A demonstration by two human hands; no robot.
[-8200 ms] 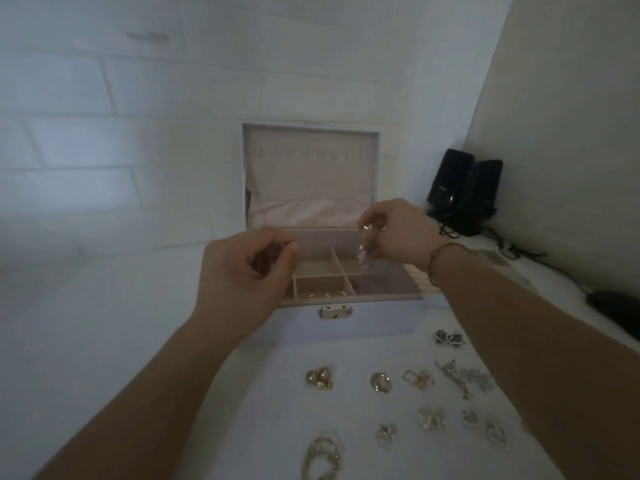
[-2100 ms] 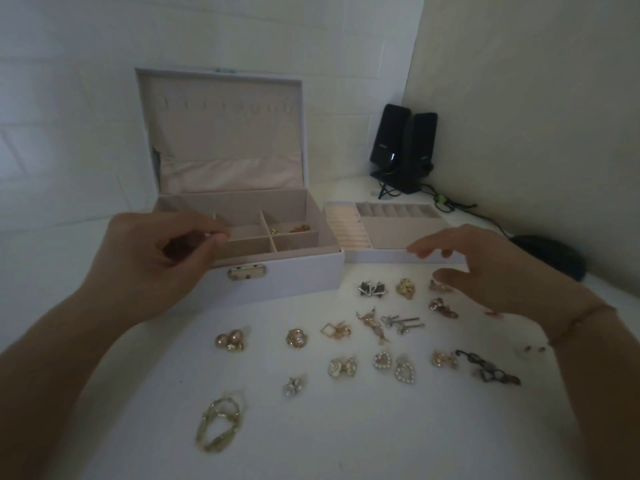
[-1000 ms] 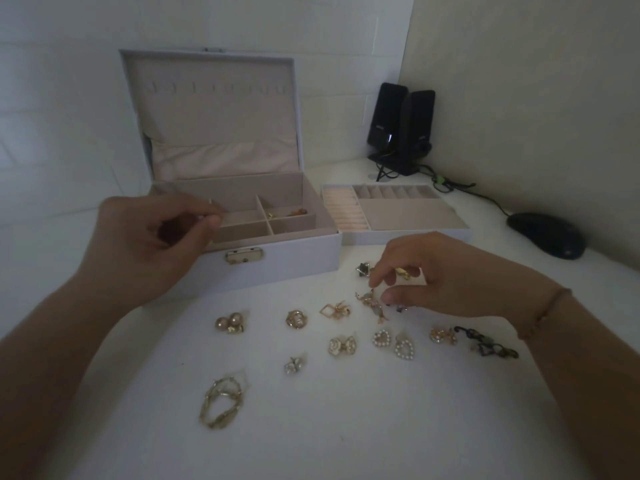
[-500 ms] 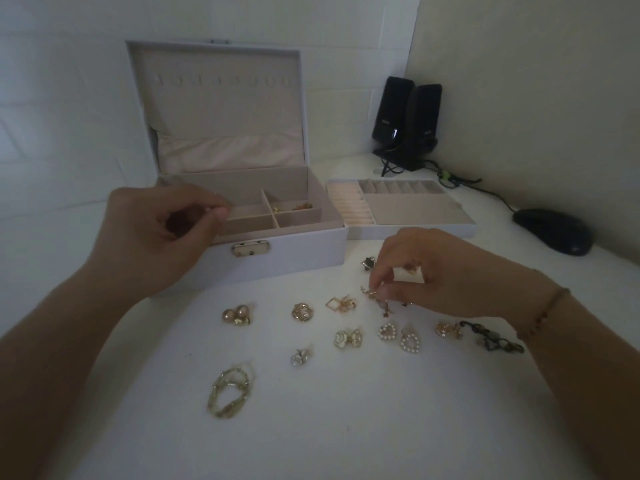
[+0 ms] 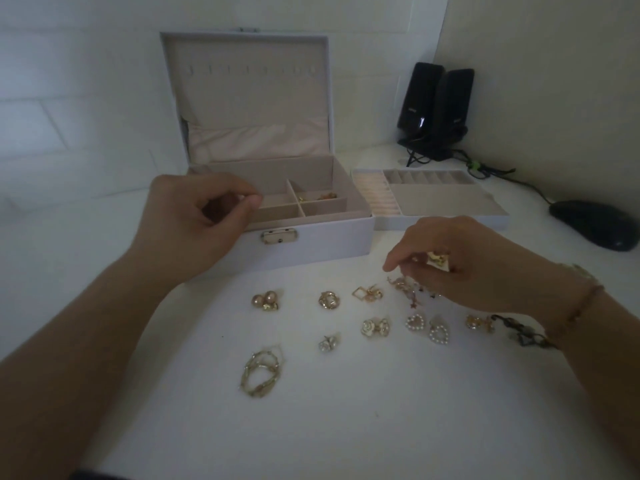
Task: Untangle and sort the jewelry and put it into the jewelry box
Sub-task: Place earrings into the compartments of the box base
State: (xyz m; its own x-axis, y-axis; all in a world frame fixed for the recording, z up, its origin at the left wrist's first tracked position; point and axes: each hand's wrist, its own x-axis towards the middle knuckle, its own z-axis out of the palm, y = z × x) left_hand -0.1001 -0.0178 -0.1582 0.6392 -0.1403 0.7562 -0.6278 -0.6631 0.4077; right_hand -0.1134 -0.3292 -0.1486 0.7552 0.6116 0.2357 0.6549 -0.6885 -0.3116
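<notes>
The open lilac jewelry box (image 5: 318, 242) stands at the back of the white table, with gold pieces (image 5: 317, 196) in its rear right compartment. Its removable tray (image 5: 446, 202) lies to the right. My left hand (image 5: 194, 223) hovers in front of the box, fingers curled, thumb tip against the index; nothing shows between them. My right hand (image 5: 460, 268) pinches a gold earring (image 5: 437, 259) just above a star-shaped piece (image 5: 405, 287). Several pieces lie spread out: pearl earrings (image 5: 265, 300), a gold knot (image 5: 329, 300), rose earrings (image 5: 375, 327), heart earrings (image 5: 415, 322), a gold chain (image 5: 260, 374).
Two black speakers (image 5: 434, 105) with cables stand in the back right corner. A black mouse (image 5: 594, 225) lies at the right edge. A dark chain (image 5: 519, 330) sits partly under my right wrist. Walls close the table at the back and right.
My right hand came down from the tray's side to the pieces right of the box and picked up a gold earring, now raised slightly. My left hand stayed curled by the box.
</notes>
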